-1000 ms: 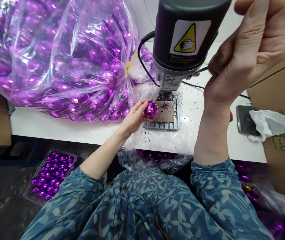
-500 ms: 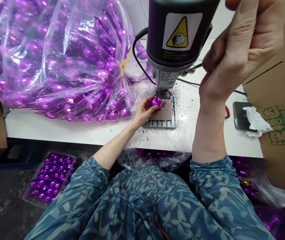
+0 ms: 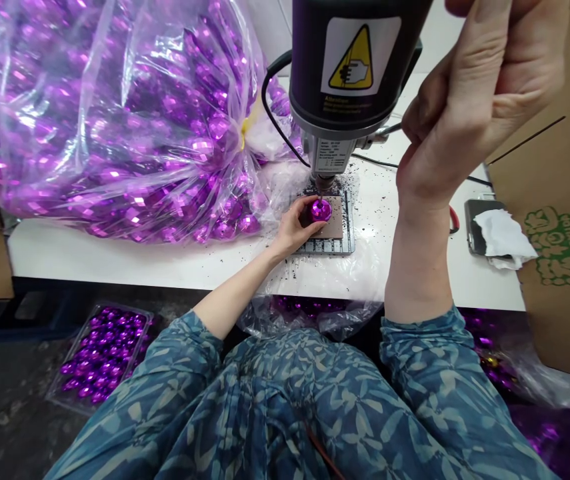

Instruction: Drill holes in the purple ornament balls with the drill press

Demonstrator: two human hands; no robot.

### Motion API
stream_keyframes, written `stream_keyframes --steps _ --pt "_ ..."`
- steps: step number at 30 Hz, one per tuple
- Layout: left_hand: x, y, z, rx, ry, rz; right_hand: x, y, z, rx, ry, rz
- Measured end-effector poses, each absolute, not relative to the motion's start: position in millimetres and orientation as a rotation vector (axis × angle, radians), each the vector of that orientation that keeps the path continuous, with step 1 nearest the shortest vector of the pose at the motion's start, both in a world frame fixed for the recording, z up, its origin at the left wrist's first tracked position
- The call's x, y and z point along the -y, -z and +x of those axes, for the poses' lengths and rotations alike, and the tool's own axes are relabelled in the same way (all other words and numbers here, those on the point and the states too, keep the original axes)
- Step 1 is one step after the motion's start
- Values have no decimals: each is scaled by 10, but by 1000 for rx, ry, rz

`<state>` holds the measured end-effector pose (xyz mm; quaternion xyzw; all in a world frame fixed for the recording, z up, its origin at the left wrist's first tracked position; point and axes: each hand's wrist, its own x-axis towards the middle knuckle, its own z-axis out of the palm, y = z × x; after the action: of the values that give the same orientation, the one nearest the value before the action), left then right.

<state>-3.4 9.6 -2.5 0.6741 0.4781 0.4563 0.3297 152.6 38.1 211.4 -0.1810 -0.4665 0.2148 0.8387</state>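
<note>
My left hand [image 3: 297, 225] grips a shiny purple ball [image 3: 321, 210] between thumb and fingers. The ball rests on a brown square pad [image 3: 335, 227] lying over a slotted metal base plate [image 3: 349, 233], directly beneath the chuck of a drill press [image 3: 355, 73]. The drill bit's tip is at or very near the top of the ball; contact is hard to tell. Raised at the upper right beside the black motor housing, my right hand [image 3: 485, 100] is closed in a fist. What it grips is hidden behind the fingers and past the frame edge.
A large clear bag [image 3: 129, 127] of purple balls fills the table's left side. Dark shavings surround the base. A black phone-like object [image 3: 479, 230] under white tissue [image 3: 505, 233] lies right, near a cardboard box [image 3: 555, 200]. A clear tray [image 3: 105, 353] of purple balls sits lower left.
My left hand has moved slightly right, bringing the ball from the pad's left edge to under the drill chuck. My right hand stays closed at nearly the same place.
</note>
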Motion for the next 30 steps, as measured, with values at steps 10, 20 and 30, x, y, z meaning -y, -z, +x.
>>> stream_keyframes --steps 10,20,30 --pt "-84 32 -48 -1269 -1176 1753 -254 -1703 1560 1037 -231 -381" --pt "-79 54 -51 -1246 -1196 1783 -271 -1470 1559 999 -178 -361" --pt "-82 96 -57 -1265 -1202 1767 -312 -1252 1632 1096 -136 -474"
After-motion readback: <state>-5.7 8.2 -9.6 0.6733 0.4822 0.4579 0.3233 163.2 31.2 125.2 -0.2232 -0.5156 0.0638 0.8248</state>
